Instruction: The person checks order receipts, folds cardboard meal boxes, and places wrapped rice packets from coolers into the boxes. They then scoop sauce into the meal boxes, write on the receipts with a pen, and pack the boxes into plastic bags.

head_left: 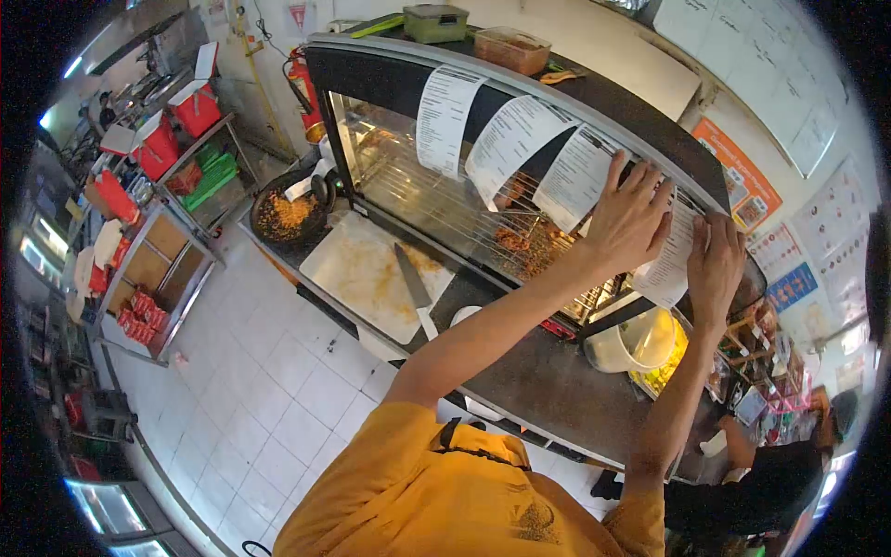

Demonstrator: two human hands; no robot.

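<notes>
Several printed paper order slips hang from the top rail of a glass-fronted display warmer [445,232]. My left hand [634,215] reaches up to the rail, its fingers bent over the top of the rightmost order slip [666,265], thumb lower down. Along that slip's right edge, my right hand [715,269] has its fingers curled at the top, with the slip between both hands. The fingertips' exact hold is partly hidden. Just left of my left hand hangs another order slip [577,178]. Orange-brown food shows on the wire racks behind the glass.
A knife [413,278] lies on a stained white cutting board [348,316], beside a black pan of crumbly orange food [283,213]. A cream tub [636,343] stands below my hands. Plastic containers [510,49] sit on top of the warmer. A person in black [761,483] is at right.
</notes>
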